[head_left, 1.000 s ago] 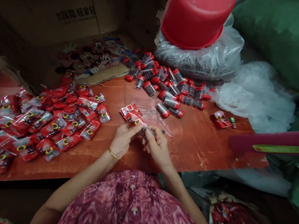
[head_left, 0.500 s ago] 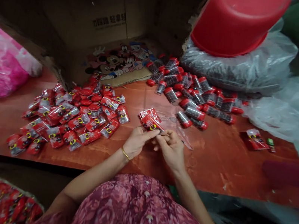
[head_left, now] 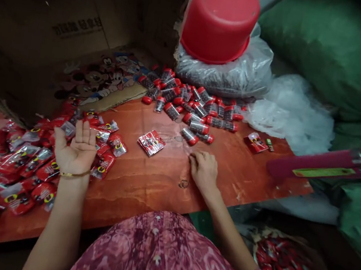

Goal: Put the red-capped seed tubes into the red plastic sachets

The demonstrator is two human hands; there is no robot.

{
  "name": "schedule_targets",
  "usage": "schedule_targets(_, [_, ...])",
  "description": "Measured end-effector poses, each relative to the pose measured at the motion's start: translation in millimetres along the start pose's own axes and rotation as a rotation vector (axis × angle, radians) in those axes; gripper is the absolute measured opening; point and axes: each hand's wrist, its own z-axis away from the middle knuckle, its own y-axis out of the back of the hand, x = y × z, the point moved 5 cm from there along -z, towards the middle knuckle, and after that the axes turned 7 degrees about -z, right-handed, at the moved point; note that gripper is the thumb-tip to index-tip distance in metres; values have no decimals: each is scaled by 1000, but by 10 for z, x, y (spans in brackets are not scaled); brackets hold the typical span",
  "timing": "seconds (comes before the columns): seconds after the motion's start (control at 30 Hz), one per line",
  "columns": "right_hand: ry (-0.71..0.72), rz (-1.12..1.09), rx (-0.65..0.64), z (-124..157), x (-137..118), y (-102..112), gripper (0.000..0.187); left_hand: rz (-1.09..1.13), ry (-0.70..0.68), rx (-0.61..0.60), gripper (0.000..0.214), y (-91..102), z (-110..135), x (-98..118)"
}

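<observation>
My left hand (head_left: 76, 149) lies palm up and open over the heap of red packets (head_left: 22, 160) at the table's left, holding nothing. My right hand (head_left: 203, 169) rests palm down on the red tabletop (head_left: 145, 184), fingers curled; whether it holds anything I cannot tell. A small stack of red packets (head_left: 151, 142) lies between the hands, touched by neither. A cluster of small clear vials with red caps (head_left: 188, 104) lies just beyond my right hand.
An upturned red bucket (head_left: 219, 20) sits on a clear bag of dark contents (head_left: 231, 72) at the back. A cardboard box (head_left: 63, 30) with a cartoon flap stands back left. Clear plastic (head_left: 290, 111) and green sacks (head_left: 323, 52) lie right; a magenta bar (head_left: 326, 165) crosses there.
Both hands were together holding a red packet at the table's middle. Now they are apart: the left has swung over the packet heap, palm up, and the right rests on the table.
</observation>
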Motion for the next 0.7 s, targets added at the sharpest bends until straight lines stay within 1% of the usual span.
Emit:
schedule_targets(0.03, [-35, 67, -8, 55, 132, 28, 20, 0, 12, -26, 43, -1, 13, -35])
schedule_targets(0.1, [-135, 172, 32, 116, 341, 127, 22, -125, 87, -87, 44, -8, 66, -227])
schedule_targets(0.13, [-172, 197, 65, 110, 395, 181, 22, -245, 114, -125, 40, -19, 100, -357])
schedule_targets(0.17, [-185, 197, 93, 75, 404, 223, 23, -396, 113, -178, 32, -45, 135, -492])
schedule_targets(0.2, [-171, 177, 108, 13, 370, 243, 24, -568, 53, -253, 27, -97, 167, -611])
schedule_targets(0.23, [-139, 149, 108, -71, 300, 240, 26, -748, -91, -340, 28, -178, 201, -696])
schedule_targets(0.3, [-65, 103, 73, -267, 101, 167, 32, -1131, -471, -516, 31, -383, 292, -834])
schedule_targets(0.33, [-42, 97, 46, -360, 1, 106, 34, -1310, -642, -571, 33, -471, 330, -897])
schedule_targets(0.37, [-30, 98, 24, -441, -85, 39, 36, -1477, -776, -614, 33, -542, 351, -957])
schedule_targets(0.4, [-20, 100, 2, -502, -152, -32, 36, -1625, -859, -638, 33, -590, 351, -1007])
schedule_targets(0.43, [-9, 101, -17, -539, -198, -98, 35, -1746, -900, -649, 32, -619, 334, -1043])
schedule_targets(0.47, [6, 97, -29, -552, -223, -155, 34, -1840, -909, -657, 31, -634, 309, -1068])
schedule_targets(0.53, [51, 81, -39, -507, -221, -224, 34, -1950, -889, -655, 29, -636, 261, -1090])
schedule_targets(0.6, [104, 56, -34, -397, -187, -221, 35, -1984, -882, -637, 28, -627, 236, -1096])
schedule_targets(0.7, [166, -11, -4, -212, -180, -113, 31, -1960, -906, -607, 24, -613, 232, -1105])
